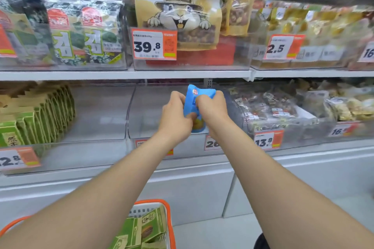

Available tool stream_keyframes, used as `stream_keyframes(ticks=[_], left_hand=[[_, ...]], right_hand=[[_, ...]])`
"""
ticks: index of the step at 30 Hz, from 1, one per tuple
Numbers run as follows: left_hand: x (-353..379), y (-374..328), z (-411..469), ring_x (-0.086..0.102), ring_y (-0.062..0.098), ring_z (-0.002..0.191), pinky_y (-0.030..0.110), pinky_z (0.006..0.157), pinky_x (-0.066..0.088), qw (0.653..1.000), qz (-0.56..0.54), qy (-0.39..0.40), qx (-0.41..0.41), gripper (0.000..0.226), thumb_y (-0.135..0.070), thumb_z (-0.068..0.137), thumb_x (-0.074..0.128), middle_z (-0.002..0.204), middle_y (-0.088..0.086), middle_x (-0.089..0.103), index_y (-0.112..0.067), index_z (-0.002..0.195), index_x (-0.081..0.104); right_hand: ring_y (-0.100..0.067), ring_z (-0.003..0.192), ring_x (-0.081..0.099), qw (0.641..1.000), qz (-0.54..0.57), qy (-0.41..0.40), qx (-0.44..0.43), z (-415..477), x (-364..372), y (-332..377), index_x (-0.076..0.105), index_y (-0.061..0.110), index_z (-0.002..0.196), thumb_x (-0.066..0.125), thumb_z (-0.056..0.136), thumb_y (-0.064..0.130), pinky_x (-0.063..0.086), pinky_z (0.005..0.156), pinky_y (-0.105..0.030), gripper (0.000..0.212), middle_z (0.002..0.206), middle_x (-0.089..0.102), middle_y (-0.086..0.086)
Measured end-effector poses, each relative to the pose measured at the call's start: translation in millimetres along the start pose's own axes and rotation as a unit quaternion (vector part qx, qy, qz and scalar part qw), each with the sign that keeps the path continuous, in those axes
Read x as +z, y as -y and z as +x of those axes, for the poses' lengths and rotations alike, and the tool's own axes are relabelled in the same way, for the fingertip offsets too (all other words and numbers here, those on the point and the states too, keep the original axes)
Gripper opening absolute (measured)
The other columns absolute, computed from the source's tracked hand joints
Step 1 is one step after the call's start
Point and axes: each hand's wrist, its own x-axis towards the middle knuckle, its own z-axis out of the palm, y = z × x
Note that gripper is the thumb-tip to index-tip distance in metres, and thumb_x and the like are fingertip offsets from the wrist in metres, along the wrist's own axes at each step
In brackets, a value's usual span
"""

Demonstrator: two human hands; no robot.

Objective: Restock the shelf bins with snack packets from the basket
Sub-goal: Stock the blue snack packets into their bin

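Observation:
A blue snack packet (pixel 199 93) is held upright in front of the clear middle bin (pixel 141 111) on the lower shelf. My left hand (pixel 175 116) grips its left edge and my right hand (pixel 212 109) grips its right side near the top. Both hands hide most of the packet's lower half. Below, between my forearms, the orange-rimmed basket (pixel 168 208) holds several green snack packets (pixel 147 226).
The lower-left bin holds a row of green packets (pixel 36 115). A bin of dark mixed snacks (pixel 269 107) stands right of the middle one. The upper shelf carries seaweed packs (pixel 81 32), a cashew bag (pixel 180 6) and yellow snacks (pixel 315 26). Price tags (pixel 153 43) line the bin fronts.

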Motion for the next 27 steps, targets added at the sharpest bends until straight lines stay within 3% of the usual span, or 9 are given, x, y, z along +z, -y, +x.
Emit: stream_keyframes(ticks=[5, 9, 12, 14, 17, 20, 21, 24, 27], left_hand=[[30, 23, 27, 0.067, 0.026, 0.093, 0.050, 0.082, 0.057, 0.998, 0.062, 0.032, 0.014, 0.029, -0.021, 0.089, 0.071, 0.100, -0.006, 0.071, -0.025, 0.111, 0.053], [35, 47, 42, 0.062, 0.041, 0.109, 0.049, 0.090, 0.054, 0.964, 0.257, 0.069, -0.003, 0.042, -0.037, 0.096, 0.059, 0.117, 0.012, 0.069, -0.018, 0.131, 0.046], [36, 55, 47, 0.062, 0.042, 0.110, 0.039, 0.082, 0.050, 0.952, 0.283, 0.114, -0.040, 0.027, -0.041, 0.096, 0.054, 0.109, 0.017, 0.071, -0.016, 0.102, 0.062], [38, 54, 49, 0.062, 0.043, 0.105, 0.036, 0.073, 0.040, 0.947, 0.277, 0.153, -0.055, 0.033, -0.039, 0.097, 0.052, 0.106, 0.024, 0.069, -0.010, 0.085, 0.062], [42, 56, 54, 0.059, 0.042, 0.115, 0.036, 0.073, 0.039, 0.937, 0.273, 0.200, -0.083, 0.044, -0.038, 0.098, 0.051, 0.124, 0.027, 0.066, 0.000, 0.114, 0.065], [43, 60, 57, 0.055, 0.042, 0.126, 0.041, 0.092, 0.050, 0.930, 0.275, 0.217, -0.111, 0.054, -0.041, 0.098, 0.050, 0.136, 0.026, 0.061, -0.001, 0.132, 0.060], [43, 62, 58, 0.057, 0.042, 0.123, 0.042, 0.092, 0.050, 0.928, 0.276, 0.224, -0.113, 0.053, -0.042, 0.097, 0.050, 0.134, 0.025, 0.062, -0.002, 0.129, 0.063], [44, 65, 61, 0.062, 0.033, 0.093, 0.034, 0.067, 0.045, 0.921, 0.279, 0.245, -0.119, 0.038, -0.046, 0.093, 0.048, 0.109, 0.019, 0.069, -0.011, 0.091, 0.063], [43, 67, 63, 0.064, 0.029, 0.083, 0.031, 0.063, 0.044, 0.920, 0.272, 0.255, -0.124, 0.040, -0.046, 0.091, 0.047, 0.094, 0.015, 0.069, -0.010, 0.083, 0.063]], right_hand=[[-0.026, 0.091, 0.071, 0.988, -0.095, 0.076, -0.095, 36, -28, -27, 0.022, 0.051, 0.137, 0.068, 0.071, -0.001, 0.062, 0.079, -0.043, 0.095, 0.103, 0.067, -0.006], [-0.025, 0.095, 0.068, 0.959, -0.239, 0.060, -0.142, 66, -27, -40, 0.045, 0.032, 0.137, 0.069, 0.078, 0.000, 0.059, 0.080, -0.037, 0.071, 0.106, 0.065, -0.004], [-0.030, 0.101, 0.065, 0.941, -0.315, 0.050, -0.116, 90, -21, -47, 0.052, 0.024, 0.138, 0.068, 0.080, 0.004, 0.058, 0.088, -0.040, 0.064, 0.122, 0.059, -0.013], [-0.032, 0.101, 0.066, 0.929, -0.350, 0.057, -0.101, 102, -22, -48, 0.051, 0.021, 0.140, 0.069, 0.081, 0.002, 0.060, 0.090, -0.044, 0.065, 0.125, 0.055, -0.015], [-0.031, 0.102, 0.059, 0.917, -0.384, 0.051, -0.098, 121, -22, -54, 0.051, 0.021, 0.139, 0.067, 0.084, -0.002, 0.057, 0.092, -0.039, 0.062, 0.137, 0.044, -0.016], [-0.030, 0.106, 0.050, 0.893, -0.432, 0.050, -0.116, 131, -21, -59, 0.051, 0.019, 0.140, 0.066, 0.085, -0.003, 0.049, 0.090, -0.032, 0.061, 0.144, 0.039, -0.018], [-0.033, 0.110, 0.052, 0.877, -0.460, 0.043, -0.134, 132, -20, -59, 0.049, 0.016, 0.142, 0.066, 0.085, -0.004, 0.048, 0.090, -0.033, 0.063, 0.145, 0.037, -0.020], [-0.044, 0.121, 0.049, 0.791, -0.571, -0.025, -0.220, 131, -15, -58, 0.044, 0.006, 0.144, 0.067, 0.078, -0.008, 0.049, 0.091, -0.044, 0.071, 0.145, 0.035, -0.027], [-0.047, 0.120, 0.048, 0.701, -0.648, -0.103, -0.281, 128, -8, -60, 0.055, 0.005, 0.135, 0.072, 0.064, -0.005, 0.045, 0.091, -0.047, 0.074, 0.141, 0.044, -0.031]])
